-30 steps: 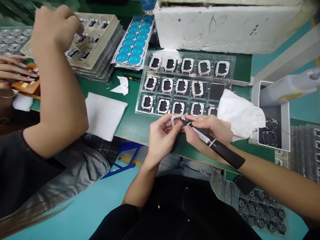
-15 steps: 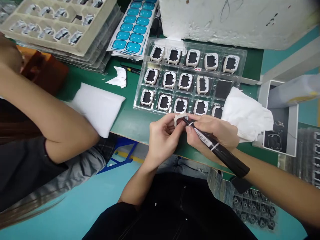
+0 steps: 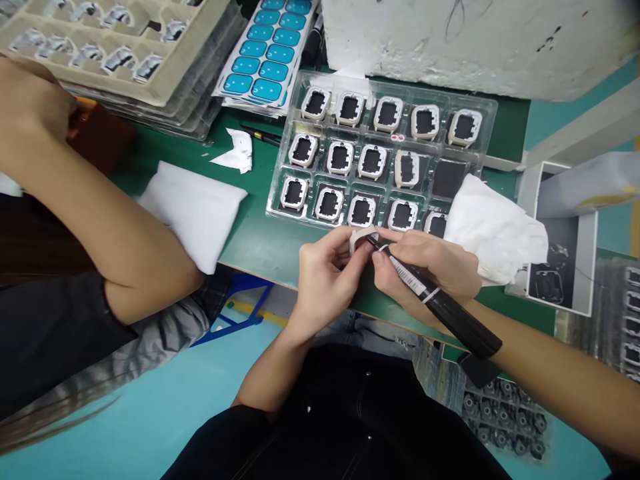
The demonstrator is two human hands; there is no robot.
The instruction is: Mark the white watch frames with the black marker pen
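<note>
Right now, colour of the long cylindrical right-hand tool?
Black tool, white bands; shows best in head view.

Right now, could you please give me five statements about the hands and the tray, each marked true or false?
1. The right hand holds a black pen. True.
2. The left hand is empty. False: it holds a pale frame.
3. The slot at the right end of the tray's middle row holds no frame. True.
4. The cloth by the right hand lies under the tray. False: it overlaps the tray's near right corner.
5. The pen's tip is at the held frame. True.
</note>
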